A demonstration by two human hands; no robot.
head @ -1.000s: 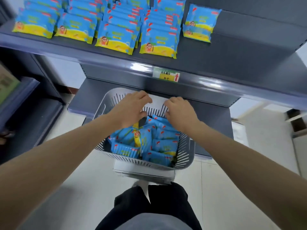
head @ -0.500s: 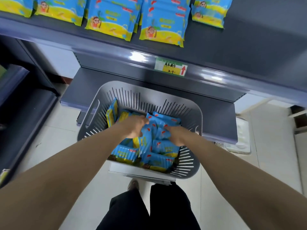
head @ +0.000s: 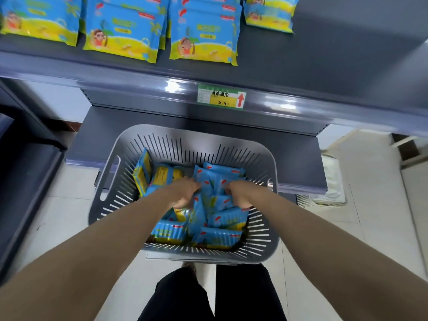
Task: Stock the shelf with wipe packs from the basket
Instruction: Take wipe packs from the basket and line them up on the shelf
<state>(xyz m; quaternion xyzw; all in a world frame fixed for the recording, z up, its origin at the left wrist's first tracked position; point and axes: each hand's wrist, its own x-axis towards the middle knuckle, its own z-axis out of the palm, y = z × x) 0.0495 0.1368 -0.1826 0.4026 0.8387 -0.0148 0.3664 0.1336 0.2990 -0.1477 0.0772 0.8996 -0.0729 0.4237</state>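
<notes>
Where the person stands: dark trouser legs (head: 208, 295) right behind the basket, so both arms drop straight into it.
Left hand (head: 183, 192): knuckles up, fingers curled down into the heap and closed round a pack that shows blue and yellow just beneath the palm (the fingertips themselves are buried).
Right hand (head: 239, 193): beside the left but apart from it, fingers likewise curled tight over the edges of the blue packs; it seems to grip one, though which is hard to tell.
Wipe packs (head: 220, 237): loose in the basket, lying flat and overlapping, a few on edge against its left wall.
Basket (head: 194, 132): grey and slotted, set low before the lower shelf (head: 139, 130), probably to keep the supply within a short lift.
Price label (head: 221, 96): on the rail, its red arrow pointing up.
Shelf (head: 335, 54): shelved packs (head: 203, 38) in stacked rows on the left, bare grey on the right, where the next ones likely go.
</notes>
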